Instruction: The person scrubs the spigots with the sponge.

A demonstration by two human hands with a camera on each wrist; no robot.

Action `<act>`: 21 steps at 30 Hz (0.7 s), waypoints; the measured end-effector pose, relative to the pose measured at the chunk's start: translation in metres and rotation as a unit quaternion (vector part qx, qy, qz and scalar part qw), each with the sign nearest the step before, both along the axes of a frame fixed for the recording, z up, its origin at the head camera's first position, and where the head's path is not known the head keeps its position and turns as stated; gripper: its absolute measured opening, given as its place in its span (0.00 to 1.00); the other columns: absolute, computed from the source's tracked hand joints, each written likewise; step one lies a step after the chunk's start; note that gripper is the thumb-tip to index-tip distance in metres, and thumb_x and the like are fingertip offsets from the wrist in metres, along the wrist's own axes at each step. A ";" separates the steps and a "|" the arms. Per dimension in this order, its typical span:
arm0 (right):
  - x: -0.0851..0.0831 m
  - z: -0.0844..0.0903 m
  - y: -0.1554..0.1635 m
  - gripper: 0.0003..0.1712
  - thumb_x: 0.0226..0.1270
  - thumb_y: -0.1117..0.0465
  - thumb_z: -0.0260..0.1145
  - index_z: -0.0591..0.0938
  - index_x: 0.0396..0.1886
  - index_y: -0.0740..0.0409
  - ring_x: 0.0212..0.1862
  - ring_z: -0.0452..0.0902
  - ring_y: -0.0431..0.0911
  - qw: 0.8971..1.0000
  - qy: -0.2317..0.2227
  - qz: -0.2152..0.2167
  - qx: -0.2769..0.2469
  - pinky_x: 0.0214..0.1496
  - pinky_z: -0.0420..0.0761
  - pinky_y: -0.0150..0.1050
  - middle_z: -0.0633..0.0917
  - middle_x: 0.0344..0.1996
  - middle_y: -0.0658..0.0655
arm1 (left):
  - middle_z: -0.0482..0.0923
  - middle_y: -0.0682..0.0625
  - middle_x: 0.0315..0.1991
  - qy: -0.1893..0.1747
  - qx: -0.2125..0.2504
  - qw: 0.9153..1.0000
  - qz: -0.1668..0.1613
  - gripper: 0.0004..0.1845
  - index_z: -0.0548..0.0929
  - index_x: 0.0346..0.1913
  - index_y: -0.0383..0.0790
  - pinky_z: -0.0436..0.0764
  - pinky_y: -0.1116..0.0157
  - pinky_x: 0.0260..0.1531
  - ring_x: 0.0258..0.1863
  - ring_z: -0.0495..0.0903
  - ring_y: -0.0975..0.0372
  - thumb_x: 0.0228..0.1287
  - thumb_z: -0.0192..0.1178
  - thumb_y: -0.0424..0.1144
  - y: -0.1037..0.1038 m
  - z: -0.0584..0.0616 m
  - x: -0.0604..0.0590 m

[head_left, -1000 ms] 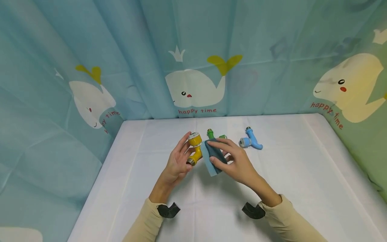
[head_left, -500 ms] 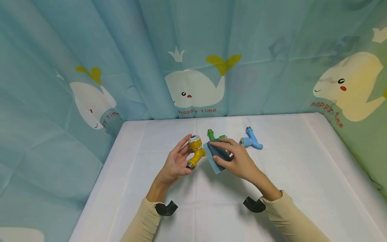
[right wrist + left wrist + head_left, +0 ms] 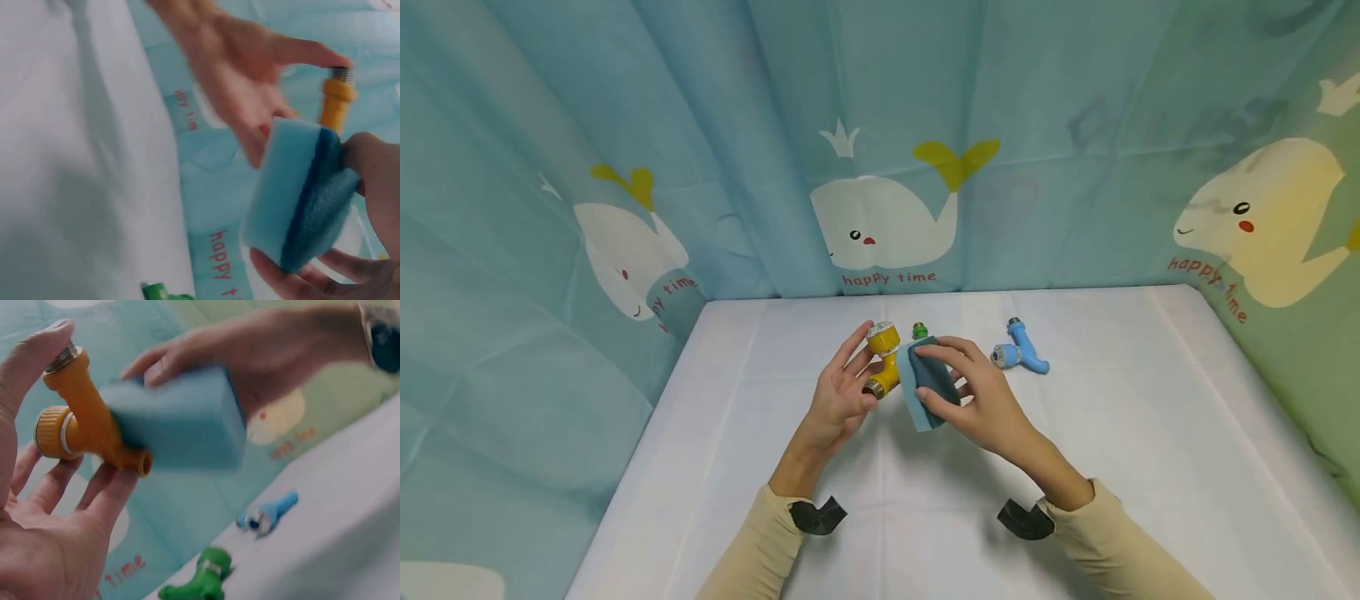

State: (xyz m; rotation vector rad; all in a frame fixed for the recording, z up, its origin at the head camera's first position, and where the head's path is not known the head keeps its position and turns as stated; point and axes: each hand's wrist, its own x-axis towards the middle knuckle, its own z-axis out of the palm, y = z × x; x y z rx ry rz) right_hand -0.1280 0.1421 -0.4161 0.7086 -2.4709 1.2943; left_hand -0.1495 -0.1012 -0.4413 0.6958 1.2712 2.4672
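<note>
Above the worktop (image 3: 925, 500), the left hand (image 3: 838, 400) still grips the yellow tap (image 3: 883, 362), and the right hand (image 3: 981, 400), gripping the blue sponge (image 3: 925, 383), has pressed it back against the tap, so wiping continues.

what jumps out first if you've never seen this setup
Mid-table, the left hand holds up a yellow tap, and the right hand grips a blue sponge against it. Behind them a green tap and a blue tap lie on the white table. All round hangs a teal curtain printed with whales.
</note>
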 end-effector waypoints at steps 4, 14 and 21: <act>-0.002 0.000 0.001 0.28 0.64 0.58 0.77 0.82 0.64 0.48 0.46 0.82 0.56 0.999 0.027 -0.025 0.024 0.32 0.85 0.40 0.75 0.65 0.65 | 0.63 0.41 0.72 -0.011 -0.007 1.000 0.011 0.60 0.51 0.82 0.39 0.82 0.71 0.50 0.58 0.71 0.55 0.53 0.81 0.38 0.003 0.002 0.000; -0.006 0.006 -0.001 0.30 0.60 0.61 0.79 0.83 0.63 0.49 0.50 0.83 0.55 0.993 0.118 0.013 0.016 0.42 0.88 0.53 0.74 0.68 0.62 | 0.62 0.38 0.72 -0.020 -0.023 0.999 0.012 0.61 0.51 0.82 0.36 0.82 0.69 0.50 0.59 0.72 0.53 0.52 0.81 0.41 0.009 0.005 0.002; -0.013 0.015 0.001 0.31 0.58 0.63 0.79 0.84 0.63 0.50 0.47 0.83 0.52 0.989 0.148 0.024 0.005 0.35 0.87 0.45 0.74 0.68 0.62 | 0.64 0.38 0.71 0.001 -0.059 0.998 0.012 0.57 0.56 0.81 0.39 0.83 0.68 0.48 0.56 0.74 0.55 0.54 0.80 0.43 0.007 0.007 0.003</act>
